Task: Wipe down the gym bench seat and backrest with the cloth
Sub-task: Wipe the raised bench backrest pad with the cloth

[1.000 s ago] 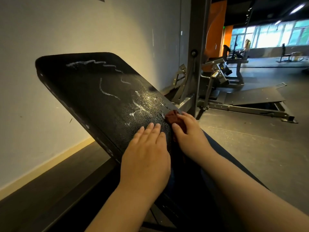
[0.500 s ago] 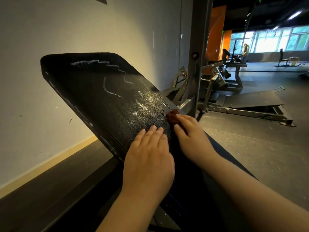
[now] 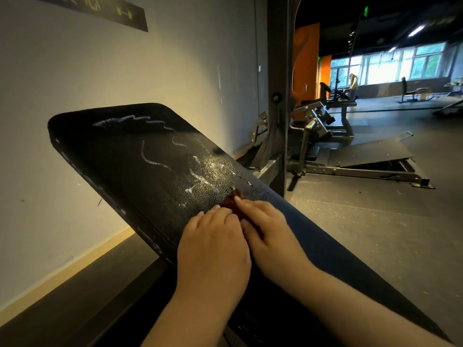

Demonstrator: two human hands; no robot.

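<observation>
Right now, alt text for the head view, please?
Two hands at the lower end of a tilted black backrest: the right hand presses a dark red cloth to the pad, the left hand lies flat beside it. White streaks cross the pad above them. A pale wall stands left, gym machines right.

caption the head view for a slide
Right hand presses a dark red cloth on the tilted, white-streaked black padded backrest; left hand rests flat beside it
</observation>
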